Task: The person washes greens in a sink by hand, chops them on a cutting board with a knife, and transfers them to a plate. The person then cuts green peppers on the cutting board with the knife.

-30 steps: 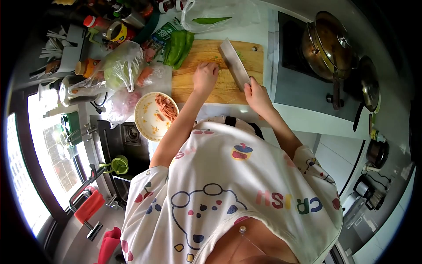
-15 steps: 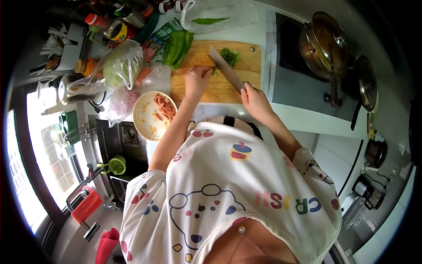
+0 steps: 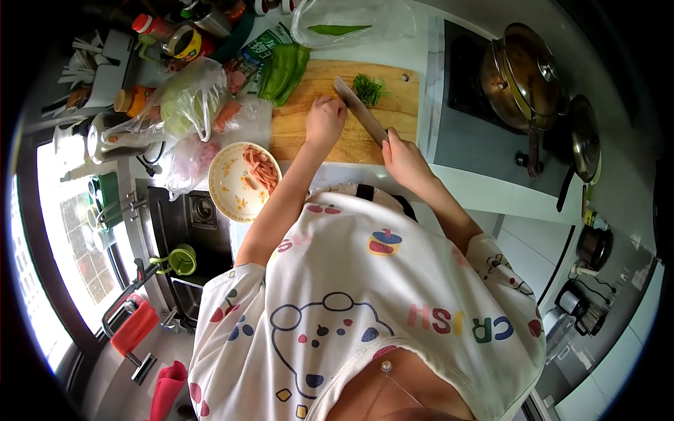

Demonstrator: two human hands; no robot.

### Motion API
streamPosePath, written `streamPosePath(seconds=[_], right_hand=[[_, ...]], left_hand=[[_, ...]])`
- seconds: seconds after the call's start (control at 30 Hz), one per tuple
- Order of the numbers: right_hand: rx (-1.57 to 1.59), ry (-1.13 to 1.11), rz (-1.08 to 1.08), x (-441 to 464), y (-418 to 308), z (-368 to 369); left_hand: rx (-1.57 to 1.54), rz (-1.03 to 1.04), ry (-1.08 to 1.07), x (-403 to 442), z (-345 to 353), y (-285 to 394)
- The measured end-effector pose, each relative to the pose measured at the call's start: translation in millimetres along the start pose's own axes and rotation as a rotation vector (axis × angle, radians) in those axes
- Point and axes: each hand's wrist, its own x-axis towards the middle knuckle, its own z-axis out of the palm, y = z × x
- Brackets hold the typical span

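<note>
My right hand is wrapped round the handle of a kitchen knife, whose broad blade slants up and left over the wooden cutting board. My left hand is closed, its curled fingertips up against the left side of the blade. Whatever those fingers hold, if anything, is hidden. On the blade's right side lies a small heap of finely sliced green pepper. Whole long green peppers rest at the board's upper left corner. Below left, a flower-patterned bowl contains pink meat strips.
Plastic bags of food crowd the counter on the left, with bottles and jars behind. One green pepper lies on a clear bag at the back. A lidded pot stands on the cooktop at right. The sink is lower left.
My left hand has moved up and right to the blade, its fingers more curled. A green piece earlier seen at its fingertips is now hidden. The knife stays nearly in place.
</note>
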Motion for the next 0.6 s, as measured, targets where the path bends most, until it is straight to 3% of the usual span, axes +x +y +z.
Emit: streamPosePath(seconds=[0.33, 0.6], right_hand=[[0.108, 0.150, 0.082, 9, 14, 15], [0.289, 0.250, 0.135, -17, 8, -22]], left_hand=[[0.025, -0.039, -0.012, 6, -1, 2], [-0.219, -0.050, 0.031, 31, 14, 6]])
